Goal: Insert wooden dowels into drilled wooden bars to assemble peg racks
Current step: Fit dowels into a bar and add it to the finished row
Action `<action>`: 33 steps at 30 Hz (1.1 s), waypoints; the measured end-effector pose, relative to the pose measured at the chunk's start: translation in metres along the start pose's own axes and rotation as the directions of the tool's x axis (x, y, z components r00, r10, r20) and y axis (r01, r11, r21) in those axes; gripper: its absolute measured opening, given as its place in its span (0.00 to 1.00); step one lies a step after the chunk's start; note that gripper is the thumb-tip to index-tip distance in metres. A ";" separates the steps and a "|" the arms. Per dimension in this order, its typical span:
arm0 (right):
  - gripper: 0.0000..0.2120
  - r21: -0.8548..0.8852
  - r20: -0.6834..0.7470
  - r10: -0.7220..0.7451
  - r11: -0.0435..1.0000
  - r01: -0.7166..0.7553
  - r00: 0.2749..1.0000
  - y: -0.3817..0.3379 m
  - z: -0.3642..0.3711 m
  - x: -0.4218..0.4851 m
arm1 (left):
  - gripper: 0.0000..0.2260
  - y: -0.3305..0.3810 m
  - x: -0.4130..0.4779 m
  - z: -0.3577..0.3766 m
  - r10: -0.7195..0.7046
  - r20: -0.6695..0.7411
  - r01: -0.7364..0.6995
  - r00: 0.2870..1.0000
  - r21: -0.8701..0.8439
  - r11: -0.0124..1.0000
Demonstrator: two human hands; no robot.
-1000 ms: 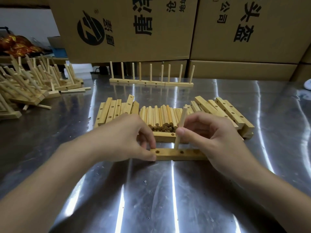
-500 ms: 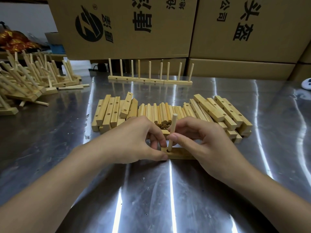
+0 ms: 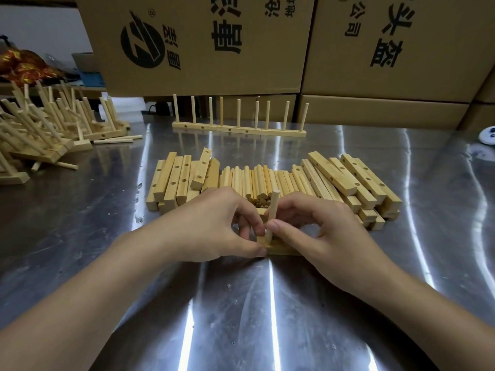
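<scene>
Pinched by the right hand (image 3: 321, 231), one dowel (image 3: 273, 210) stands upright in the drilled bar (image 3: 284, 250) gripped by the left hand (image 3: 214, 226). Finished racks (image 3: 238, 129) stand far; loose dowels (image 3: 257, 178) and spare bars (image 3: 176, 180) await assembly.

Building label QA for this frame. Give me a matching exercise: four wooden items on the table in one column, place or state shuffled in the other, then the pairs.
Column 1
1. pinched dowel
2. loose dowels
3. row of racks
4. heap of racks

Column 2
a. tipped over, far left of the table
b. standing upright before the boxes
c. upright over a bar, held by the right hand
d. lying side by side between stacks of bars

Pairs: 1-c, 2-d, 3-b, 4-a
</scene>
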State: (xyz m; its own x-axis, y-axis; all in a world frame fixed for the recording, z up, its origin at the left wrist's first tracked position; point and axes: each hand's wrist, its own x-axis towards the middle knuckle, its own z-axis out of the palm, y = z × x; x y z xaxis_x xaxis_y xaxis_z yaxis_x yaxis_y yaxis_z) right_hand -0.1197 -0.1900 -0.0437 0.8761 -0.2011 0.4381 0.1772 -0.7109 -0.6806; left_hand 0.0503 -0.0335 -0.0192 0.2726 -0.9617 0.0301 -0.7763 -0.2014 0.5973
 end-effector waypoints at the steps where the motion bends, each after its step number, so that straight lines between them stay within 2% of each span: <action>1: 0.05 -0.001 0.000 0.003 1.000 -0.003 1.000 0.000 0.000 0.000 | 0.07 0.000 0.000 0.000 -0.001 -0.003 0.001 1.000 -0.001 1.000; 6: 0.04 -0.006 -0.013 0.006 1.000 -0.006 1.000 -0.002 0.000 0.000 | 0.07 0.000 0.000 0.001 0.000 -0.005 0.000 1.000 0.008 1.000; 12: 0.08 -0.062 -0.062 -0.012 0.998 0.009 0.998 -0.002 -0.001 -0.002 | 0.07 -0.002 -0.002 -0.006 -0.034 0.036 0.033 0.999 0.020 0.999; 16: 0.03 -0.183 -0.155 -0.038 0.983 0.009 0.987 0.000 -0.006 -0.002 | 0.07 -0.008 -0.004 -0.015 -0.104 0.077 0.104 0.992 -0.004 0.995; 26: 0.05 -0.452 -0.382 -0.056 0.882 -0.134 0.923 0.007 -0.023 0.000 | 0.10 -0.012 -0.005 -0.017 -0.131 0.152 0.132 0.980 0.003 0.991; 30: 0.07 -0.478 -0.391 -0.015 0.858 -0.190 0.920 0.008 -0.023 0.003 | 0.09 -0.013 -0.008 -0.023 -0.134 0.195 0.145 0.972 -0.043 0.988; 33: 0.08 -0.527 -0.319 0.020 0.827 -0.195 0.948 0.007 -0.024 0.011 | 0.10 -0.016 -0.010 -0.028 -0.155 0.222 0.171 0.963 -0.058 0.983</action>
State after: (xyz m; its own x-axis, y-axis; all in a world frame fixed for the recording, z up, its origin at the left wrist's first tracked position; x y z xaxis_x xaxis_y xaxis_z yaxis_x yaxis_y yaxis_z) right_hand -0.1194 -0.2133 -0.0293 0.6908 -0.4199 0.5887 -0.2603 -0.9039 -0.3393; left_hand 0.0758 -0.0152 -0.0072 0.2561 -0.9360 -0.2414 -0.6837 -0.3520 0.6392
